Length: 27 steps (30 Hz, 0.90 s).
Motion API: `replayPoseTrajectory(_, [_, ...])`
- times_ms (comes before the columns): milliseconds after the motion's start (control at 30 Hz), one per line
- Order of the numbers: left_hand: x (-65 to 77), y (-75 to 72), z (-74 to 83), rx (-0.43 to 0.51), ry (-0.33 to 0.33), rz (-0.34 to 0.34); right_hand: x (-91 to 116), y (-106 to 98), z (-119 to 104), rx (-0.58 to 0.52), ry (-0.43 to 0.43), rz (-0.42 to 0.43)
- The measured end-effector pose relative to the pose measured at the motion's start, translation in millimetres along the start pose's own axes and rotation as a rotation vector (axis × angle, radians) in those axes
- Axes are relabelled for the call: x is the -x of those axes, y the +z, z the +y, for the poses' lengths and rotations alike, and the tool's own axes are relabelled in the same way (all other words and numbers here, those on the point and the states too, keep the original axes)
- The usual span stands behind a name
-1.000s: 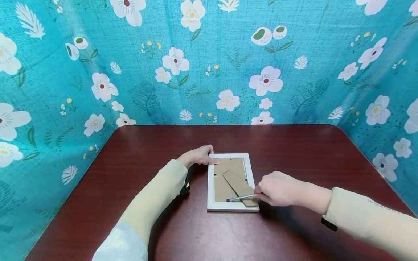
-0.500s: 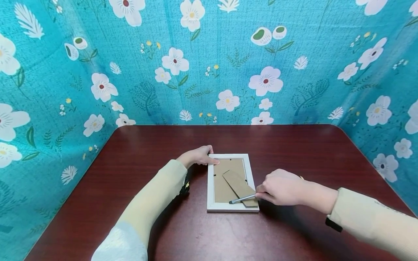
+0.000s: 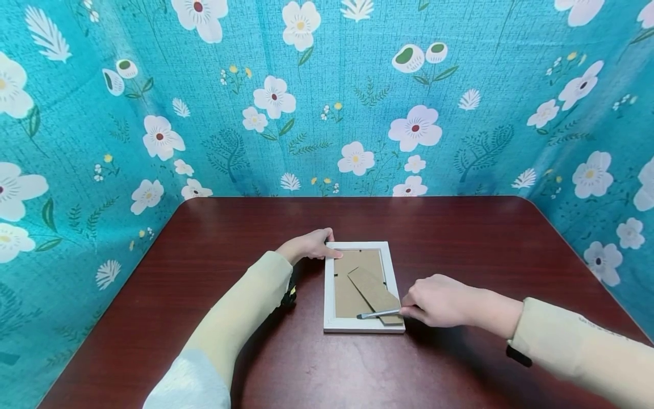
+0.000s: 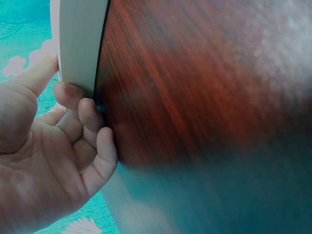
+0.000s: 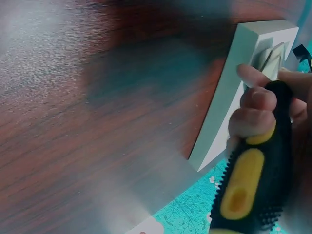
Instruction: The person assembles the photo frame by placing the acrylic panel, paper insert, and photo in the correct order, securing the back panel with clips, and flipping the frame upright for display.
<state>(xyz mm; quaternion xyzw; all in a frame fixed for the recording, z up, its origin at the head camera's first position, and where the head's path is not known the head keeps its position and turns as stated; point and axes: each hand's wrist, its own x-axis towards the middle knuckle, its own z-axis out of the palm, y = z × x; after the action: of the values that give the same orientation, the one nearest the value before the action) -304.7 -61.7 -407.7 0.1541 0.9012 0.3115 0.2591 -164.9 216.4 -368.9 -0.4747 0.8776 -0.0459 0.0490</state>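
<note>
A white picture frame (image 3: 330, 295) lies face down, its brown backboard (image 3: 348, 295) up. A brown stand leg (image 3: 372, 288) slants across the backboard to the lower right. In the head view my left hand (image 3: 311, 244) grips the frame's upper left corner, thumb on top; the left wrist view has its fingertips curled against the frame's side (image 4: 80, 44). My right hand (image 3: 440, 300) holds a flathead screwdriver by its black-and-yellow handle (image 5: 243, 183). The metal shaft (image 3: 380, 313) crosses over the leg, and its dark tip sits at the backboard's lower edge.
The dark red wooden table (image 3: 245, 221) carries the frame near its middle. Small black tabs (image 3: 360, 250) stand along the backboard's edges. A blue flowered cloth (image 3: 317, 113) hangs behind the table and at both sides.
The screwdriver's tip has shifted slightly right and down toward the frame's lower edge. My right hand rose a little, then came lower again. The left hand and frame stay put.
</note>
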Motion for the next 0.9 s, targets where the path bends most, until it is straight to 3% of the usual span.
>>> replayPoseTrajectory(300, [-1.6, 1.5, 0.3, 0.024, -0.023, -0.016, 0, -1, 2, 0.001, 0.017, -0.026])
replayPoseTrajectory(567, [-2.4, 3.1, -4.6, 0.025, -0.047, -0.002, -1, -1, 3, 0.036, -0.006, 0.037])
replayPoseTrajectory(800, [-3.7, 1.2, -4.6, 0.005, -0.022, -0.001, 5, -3, 3, -0.043, 0.169, 0.03])
replayPoseTrajectory(900, [-3.4, 0.6, -4.0, -0.007, -0.025, 0.001, 9, -6, 5, -0.054, 0.18, 0.045])
